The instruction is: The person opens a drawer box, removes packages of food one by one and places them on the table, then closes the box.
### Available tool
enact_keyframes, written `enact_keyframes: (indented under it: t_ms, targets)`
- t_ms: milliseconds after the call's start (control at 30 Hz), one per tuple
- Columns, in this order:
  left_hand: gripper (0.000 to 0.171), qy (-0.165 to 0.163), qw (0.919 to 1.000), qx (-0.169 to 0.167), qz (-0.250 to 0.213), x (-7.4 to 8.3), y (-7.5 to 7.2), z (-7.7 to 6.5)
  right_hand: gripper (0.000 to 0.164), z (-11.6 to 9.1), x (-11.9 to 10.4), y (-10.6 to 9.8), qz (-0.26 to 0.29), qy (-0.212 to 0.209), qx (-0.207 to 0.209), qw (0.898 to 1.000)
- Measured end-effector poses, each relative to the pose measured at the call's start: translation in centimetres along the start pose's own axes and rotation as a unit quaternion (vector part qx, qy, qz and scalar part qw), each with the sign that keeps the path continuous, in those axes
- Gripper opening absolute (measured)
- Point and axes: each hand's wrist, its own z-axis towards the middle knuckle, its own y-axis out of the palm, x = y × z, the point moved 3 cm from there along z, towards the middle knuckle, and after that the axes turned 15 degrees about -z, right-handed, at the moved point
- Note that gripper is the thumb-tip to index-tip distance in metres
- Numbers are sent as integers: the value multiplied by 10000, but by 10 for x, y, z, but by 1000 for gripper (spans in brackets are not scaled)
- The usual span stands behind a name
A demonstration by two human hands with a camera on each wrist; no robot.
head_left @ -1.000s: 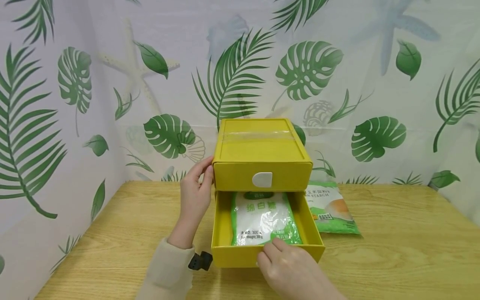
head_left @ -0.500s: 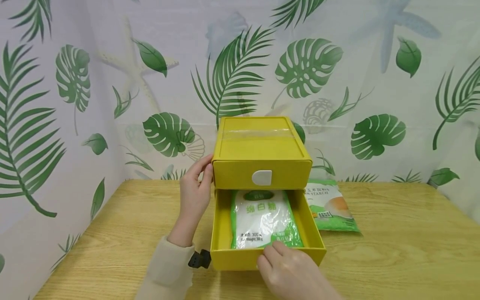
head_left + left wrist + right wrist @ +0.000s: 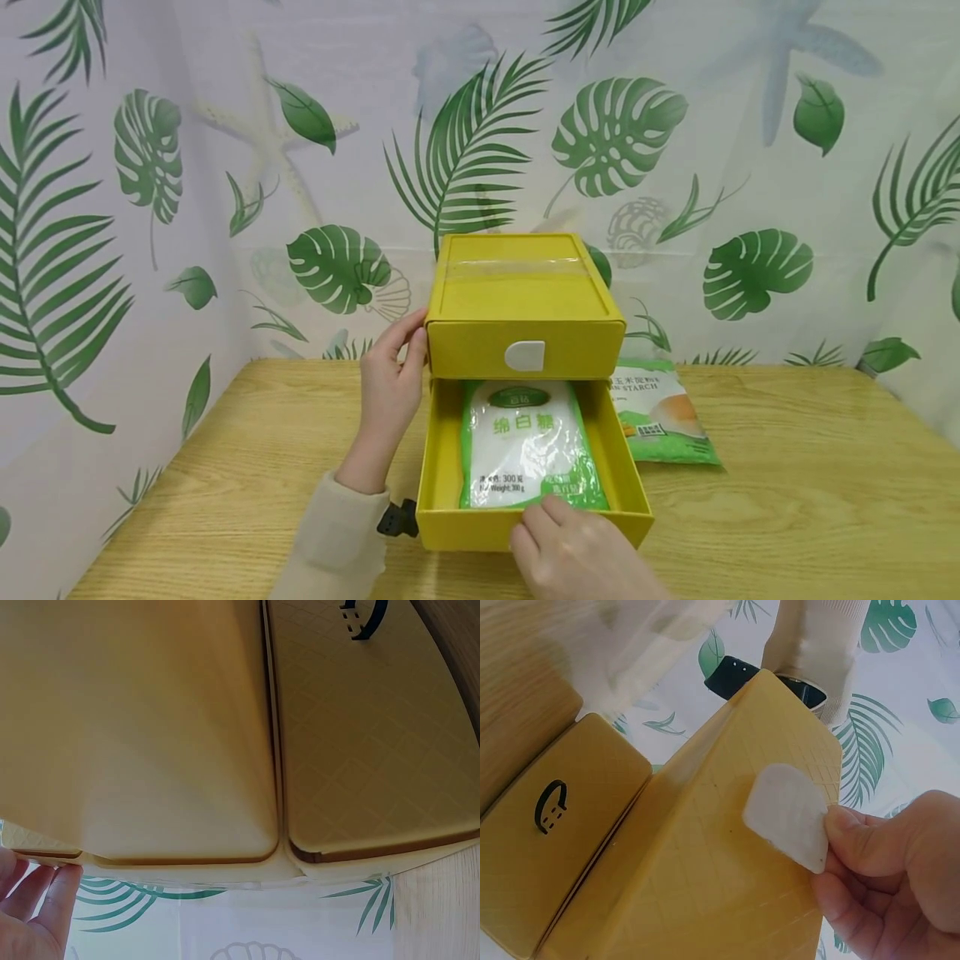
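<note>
A yellow two-drawer box (image 3: pixel 525 287) stands on the table, its lower drawer (image 3: pixel 626 483) pulled out and its upper drawer (image 3: pixel 465 354) closed. My right hand (image 3: pixel 581 546) is at the lower drawer's front; in the right wrist view its thumb and fingers pinch the edge of the white handle (image 3: pixel 787 814). Inside the drawer a white and green bag of sugar (image 3: pixel 517 450) lies flat, marked 300 g. My left hand (image 3: pixel 393 383) rests against the upper left side of the box, and in the left wrist view its fingers (image 3: pixel 56 900) touch the edge there.
Right of the box, a green and white bag of corn starch (image 3: pixel 667 425) lies on the wooden table (image 3: pixel 795 500), partly hidden by the box. Behind stands a leaf-patterned cloth backdrop (image 3: pixel 480 125). A black wrist device (image 3: pixel 399 518) sits by the left sleeve.
The lower drawer has slid further out toward me, carried by my right hand at its front, so more of the sugar bag shows. My left hand has kept its place on the box.
</note>
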Motion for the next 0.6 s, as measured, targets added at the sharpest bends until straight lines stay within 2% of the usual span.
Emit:
enact_keyframes:
  t_ms: [133,600]
  targets:
    - [27,-6,10000,-5,14,0,0,0,53,1,-1,-2,110,22,-289,9995]
    - [26,-35,10000,9,-77,0,0,0,54,0,-2,-3,10,-66,-362,9993]
